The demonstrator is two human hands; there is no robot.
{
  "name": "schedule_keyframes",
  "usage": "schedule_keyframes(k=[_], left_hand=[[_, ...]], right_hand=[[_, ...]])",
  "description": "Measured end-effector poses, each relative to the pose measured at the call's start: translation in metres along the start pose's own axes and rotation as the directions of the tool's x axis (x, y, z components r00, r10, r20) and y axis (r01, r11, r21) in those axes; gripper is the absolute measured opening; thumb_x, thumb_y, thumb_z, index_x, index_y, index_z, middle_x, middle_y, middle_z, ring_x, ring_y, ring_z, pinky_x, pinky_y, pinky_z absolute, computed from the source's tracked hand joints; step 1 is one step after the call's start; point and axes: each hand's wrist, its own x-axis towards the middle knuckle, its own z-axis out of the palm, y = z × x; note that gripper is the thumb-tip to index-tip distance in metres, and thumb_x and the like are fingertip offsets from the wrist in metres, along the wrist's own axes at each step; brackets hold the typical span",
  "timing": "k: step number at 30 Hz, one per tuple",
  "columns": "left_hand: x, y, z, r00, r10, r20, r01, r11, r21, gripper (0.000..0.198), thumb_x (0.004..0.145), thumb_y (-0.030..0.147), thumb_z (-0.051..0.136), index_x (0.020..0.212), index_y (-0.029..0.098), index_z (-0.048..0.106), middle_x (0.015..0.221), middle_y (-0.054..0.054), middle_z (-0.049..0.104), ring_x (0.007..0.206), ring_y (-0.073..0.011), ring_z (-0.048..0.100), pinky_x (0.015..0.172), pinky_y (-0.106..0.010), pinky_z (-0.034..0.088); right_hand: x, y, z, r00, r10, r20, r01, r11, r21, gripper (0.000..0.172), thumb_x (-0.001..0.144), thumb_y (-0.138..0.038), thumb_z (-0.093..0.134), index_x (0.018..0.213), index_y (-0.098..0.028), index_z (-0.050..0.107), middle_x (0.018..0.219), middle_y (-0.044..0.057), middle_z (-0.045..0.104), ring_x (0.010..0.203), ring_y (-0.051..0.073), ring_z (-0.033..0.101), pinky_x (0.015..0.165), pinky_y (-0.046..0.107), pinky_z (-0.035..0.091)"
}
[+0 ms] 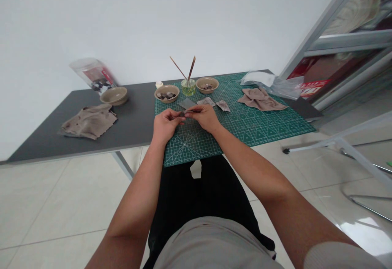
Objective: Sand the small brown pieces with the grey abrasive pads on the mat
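My left hand [165, 125] pinches a small dark, stone-like piece [181, 114] above the green cutting mat [196, 144]. Fingertip to fingertip with it, my right hand [206, 116] is closed at the same spot; a thin greyish edge shows by its fingers, too small to name. Just beyond the hands lie a translucent flat piece [187, 103] and two greyish, crumpled flat scraps, one on the left [206, 101] and one on the right [223, 105]. Behind them stand a bowl of dark pieces [167, 94] and a second bowl with small brownish pieces [207, 85].
Between the bowls a glass jar [188, 87] with yellow-green contents holds two sticks. A small white-capped bottle [159, 84] stands nearby. Brown cloths lie left [88, 122] and right [260, 98]. Further out are another bowl [114, 96], a clear bag [93, 75] and plastic packaging [272, 83].
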Motion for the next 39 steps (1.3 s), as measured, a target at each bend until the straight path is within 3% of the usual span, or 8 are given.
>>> schedule_keyframes(k=[5, 9, 13, 16, 20, 26, 31, 39], left_hand=[[0.001, 0.001, 0.001, 1.000, -0.001, -0.002, 0.001, 0.997, -0.077, 0.021, 0.060, 0.027, 0.079, 0.068, 0.017, 0.062, 0.067, 0.001, 0.066, 0.059, -0.0147, 0.063, 0.062, -0.031, 0.056], [0.005, -0.005, -0.001, 0.996, 0.071, -0.049, -0.071, 0.997, -0.003, 0.017, 0.061, 0.022, 0.077, 0.071, 0.017, 0.065, 0.067, 0.002, 0.065, 0.062, -0.0145, 0.062, 0.062, -0.029, 0.053], [0.008, -0.010, -0.004, 0.978, 0.204, -0.046, -0.202, 0.978, 0.043, 0.024, 0.065, 0.019, 0.072, 0.089, 0.019, 0.073, 0.081, 0.000, 0.066, 0.074, -0.0151, 0.063, 0.071, -0.031, 0.054], [0.009, -0.010, -0.005, 0.979, 0.201, -0.025, -0.201, 0.980, 0.010, 0.026, 0.072, 0.021, 0.063, 0.096, 0.021, 0.074, 0.096, -0.002, 0.065, 0.075, -0.0147, 0.062, 0.071, -0.031, 0.055], [0.010, -0.007, -0.004, 0.990, 0.142, 0.016, -0.142, 0.988, 0.067, 0.020, 0.078, 0.021, 0.055, 0.091, 0.021, 0.070, 0.076, 0.001, 0.059, 0.059, -0.0117, 0.055, 0.064, -0.028, 0.050], [0.007, 0.004, -0.001, 0.984, 0.130, 0.125, -0.144, 0.983, 0.112, 0.009, 0.080, 0.029, 0.061, 0.084, 0.021, 0.062, 0.064, 0.003, 0.056, 0.057, -0.0117, 0.051, 0.058, -0.024, 0.042], [0.006, 0.005, -0.001, 0.986, 0.093, 0.142, -0.102, 0.993, 0.059, 0.010, 0.079, 0.031, 0.062, 0.079, 0.021, 0.059, 0.056, 0.005, 0.051, 0.048, -0.0107, 0.046, 0.049, -0.023, 0.036], [0.006, -0.001, -0.004, 0.994, 0.094, -0.054, -0.088, 0.991, 0.106, 0.012, 0.078, 0.030, 0.062, 0.072, 0.021, 0.059, 0.053, 0.005, 0.049, 0.049, -0.0109, 0.047, 0.052, -0.023, 0.038]], right_hand=[[0.000, 0.002, -0.001, 0.999, 0.030, 0.038, -0.030, 1.000, -0.007, 0.014, 0.067, -0.027, 0.080, 0.079, -0.021, 0.078, 0.078, 0.001, 0.076, 0.079, 0.019, 0.070, 0.081, 0.034, 0.053], [0.000, 0.001, -0.002, 1.000, -0.008, -0.014, 0.009, 1.000, 0.026, 0.019, 0.068, -0.033, 0.080, 0.081, -0.020, 0.077, 0.080, 0.001, 0.075, 0.080, 0.019, 0.069, 0.080, 0.034, 0.053], [0.001, 0.002, -0.002, 1.000, -0.019, -0.010, 0.019, 1.000, 0.011, 0.024, 0.075, -0.038, 0.074, 0.088, -0.017, 0.074, 0.079, 0.002, 0.073, 0.075, 0.017, 0.066, 0.072, 0.031, 0.054], [0.001, 0.002, 0.000, 0.996, 0.003, 0.088, -0.006, 0.999, 0.035, 0.028, 0.083, -0.037, 0.065, 0.103, -0.019, 0.073, 0.086, 0.003, 0.074, 0.080, 0.017, 0.067, 0.075, 0.030, 0.055], [0.001, 0.000, 0.000, 0.981, 0.028, 0.194, -0.035, 0.999, 0.032, 0.037, 0.088, -0.038, 0.057, 0.119, -0.023, 0.069, 0.097, 0.002, 0.075, 0.094, 0.019, 0.068, 0.086, 0.034, 0.055], [0.001, -0.007, -0.004, 0.984, -0.014, 0.180, 0.035, 0.993, -0.115, 0.032, 0.087, -0.041, 0.060, 0.109, -0.022, 0.075, 0.104, 0.003, 0.074, 0.106, 0.021, 0.064, 0.097, 0.037, 0.049], [0.001, -0.006, -0.003, 0.976, -0.025, 0.217, 0.034, 0.999, -0.039, 0.031, 0.085, -0.041, 0.064, 0.106, -0.022, 0.075, 0.107, 0.003, 0.073, 0.109, 0.019, 0.062, 0.100, 0.036, 0.046], [0.003, 0.004, -0.002, 0.994, 0.044, 0.101, -0.055, 0.992, 0.115, 0.052, 0.071, -0.034, 0.076, 0.120, -0.024, 0.062, 0.090, 0.000, 0.069, 0.079, 0.014, 0.062, 0.071, 0.027, 0.052]])
